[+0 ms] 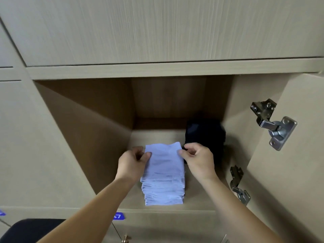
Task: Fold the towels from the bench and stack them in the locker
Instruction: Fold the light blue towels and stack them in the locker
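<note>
nearest: left forearm [87,211] and right forearm [245,209], both bare, reaching from the bottom edge into the open locker [91,130]. dark rounded shape [31,230] low left, cannot identify.

top towel [164,158]: pale blue, folded to a narrow rectangle. it lies on the stack [164,192] of like towels on the locker floor, near the front lip, roughly centred.

left hand [133,161] pinches its left edge near the far corner, thumb on top, fingers curled beside and below. right hand [197,159] pinches the opposite edge, thumb and forefinger closed on cloth. neither hand is slack.

handling (judgement): thin cloth, light, soft, no stiffness. not slippery, not fragile. lifted by one corner, the folds would likely slump open. best hold is as now, both side edges at once, or flat palms under the whole fold. front edges of the stack look slightly uneven, so a press from above should square them.

step (judgement): setting or squaring the top towel. bench not in view, so remaining count unknown.

outward:
- dark bundle [205,134] just behind the right hand. contact with the stack: cannot tell.
- door [289,172] swung open at right, with upper hinge [273,123] and lower hinge [239,185].
- blue number tag [118,216] under the front lip.
</note>
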{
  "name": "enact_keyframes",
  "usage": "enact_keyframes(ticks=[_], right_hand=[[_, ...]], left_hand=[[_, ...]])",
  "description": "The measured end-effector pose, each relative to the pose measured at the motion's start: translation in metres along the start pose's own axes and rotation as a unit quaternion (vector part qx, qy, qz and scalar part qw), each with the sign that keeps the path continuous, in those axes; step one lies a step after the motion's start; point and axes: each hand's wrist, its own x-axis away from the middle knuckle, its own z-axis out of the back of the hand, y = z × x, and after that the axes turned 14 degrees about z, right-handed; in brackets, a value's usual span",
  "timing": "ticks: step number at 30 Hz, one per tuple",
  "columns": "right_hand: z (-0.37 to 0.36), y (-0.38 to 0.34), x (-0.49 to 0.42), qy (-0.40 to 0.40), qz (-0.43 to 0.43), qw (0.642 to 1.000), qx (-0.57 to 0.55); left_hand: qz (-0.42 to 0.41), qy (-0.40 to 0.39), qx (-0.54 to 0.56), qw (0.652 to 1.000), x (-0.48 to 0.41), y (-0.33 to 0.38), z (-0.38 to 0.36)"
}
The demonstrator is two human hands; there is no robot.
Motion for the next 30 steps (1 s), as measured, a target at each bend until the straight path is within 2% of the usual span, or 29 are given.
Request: enact_keyframes(ticks=[2,4,7,9,13,21,25,30], right_hand=[[0.009,-0.008,-0.001,-0.031,0.059,0.998,0.014],[0.013,-0.015,-0.003,-0.114,0.095,0.988,0.033],[0.014,-0.016,-0.003,-0.227,0.074,0.969,0.061],[0.012,-0.012,-0.001,-0.249,0.045,0.966,0.061],[0.01,0.0,0.005,-0.239,0.005,0.971,0.017],[0.005,0.009,0.013,-0.214,-0.034,0.976,-0.028],[0.011,-0.004,0.01,-0.203,-0.033,0.978,-0.012],[0.032,-0.043,0.006,-0.161,0.009,0.985,0.058]], left_hand=[[-0.042,0.002,-0.008,0.999,0.004,0.005,0.006],[-0.092,-0.025,-0.038,0.995,0.006,0.008,0.01],[-0.133,-0.091,-0.103,0.982,0.004,0.008,0.006],[-0.119,-0.139,-0.122,0.975,0.001,0.003,0.003],[-0.074,-0.172,-0.068,0.98,-0.004,-0.013,-0.006],[-0.048,-0.151,0.008,0.987,-0.004,-0.028,-0.018],[-0.067,-0.105,-0.004,0.992,0.008,-0.017,-0.005],[-0.071,0.001,-0.063,0.995,0.038,0.002,0.043]])
